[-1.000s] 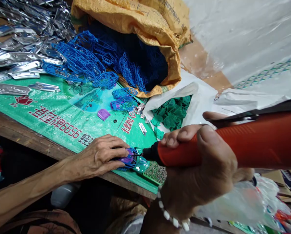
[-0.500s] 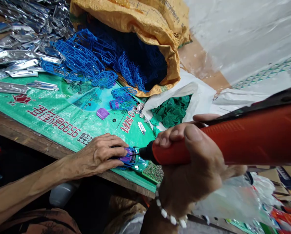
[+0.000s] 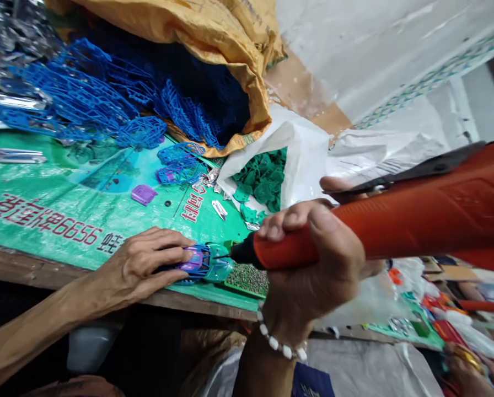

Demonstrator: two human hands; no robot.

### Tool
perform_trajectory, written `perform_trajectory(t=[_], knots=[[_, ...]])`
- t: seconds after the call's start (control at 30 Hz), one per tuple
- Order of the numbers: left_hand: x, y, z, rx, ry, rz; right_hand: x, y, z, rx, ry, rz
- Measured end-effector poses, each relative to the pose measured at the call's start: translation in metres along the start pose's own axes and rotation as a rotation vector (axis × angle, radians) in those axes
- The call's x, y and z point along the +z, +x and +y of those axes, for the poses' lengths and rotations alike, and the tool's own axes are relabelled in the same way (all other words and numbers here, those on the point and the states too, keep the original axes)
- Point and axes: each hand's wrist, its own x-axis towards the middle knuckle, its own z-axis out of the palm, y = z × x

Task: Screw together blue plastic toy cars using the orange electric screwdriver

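Observation:
My left hand point(image 3: 141, 264) presses a small toy car point(image 3: 205, 263), made of blue, purple and teal plastic, onto the green mat point(image 3: 65, 209) near the table's front edge. Its fingers are curled over the car's rear. My right hand point(image 3: 313, 259) is wrapped round a red electric screwdriver point(image 3: 396, 220). The black tip of the screwdriver touches the car's teal front. A white bead bracelet point(image 3: 280, 344) circles my right wrist.
A yellow sack point(image 3: 214, 38) spills blue plastic frames point(image 3: 106, 99) at the back. A white bag holds green plastic parts point(image 3: 263, 179). Shiny metal pieces point(image 3: 7, 66) lie at far left. A loose purple part point(image 3: 143, 194) and a small tray of screws point(image 3: 249, 278) sit near the car.
The view has shifted right and slightly down. Both hands keep their hold, and the screwdriver's tip stays at the car's front.

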Motion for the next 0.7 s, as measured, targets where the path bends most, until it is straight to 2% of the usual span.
perform_trajectory(t=[0.07,0.13,0.27,0.43,0.7], knots=[[-0.001,-0.002,-0.001,0.001,0.021,-0.006,-0.015,0.004,0.002,-0.032,0.062,0.113],[-0.001,-0.004,-0.003,-0.006,0.029,0.002,-0.029,0.004,0.008,-0.062,0.017,0.186],[0.0,-0.008,-0.005,-0.021,0.025,0.01,-0.047,-0.005,0.025,-0.038,-0.085,0.219],[-0.002,-0.011,-0.006,-0.037,0.039,0.015,-0.053,-0.015,0.036,-0.003,-0.168,0.241],[-0.002,-0.01,-0.003,-0.101,0.029,0.029,-0.053,-0.017,0.038,0.006,-0.167,0.261]])
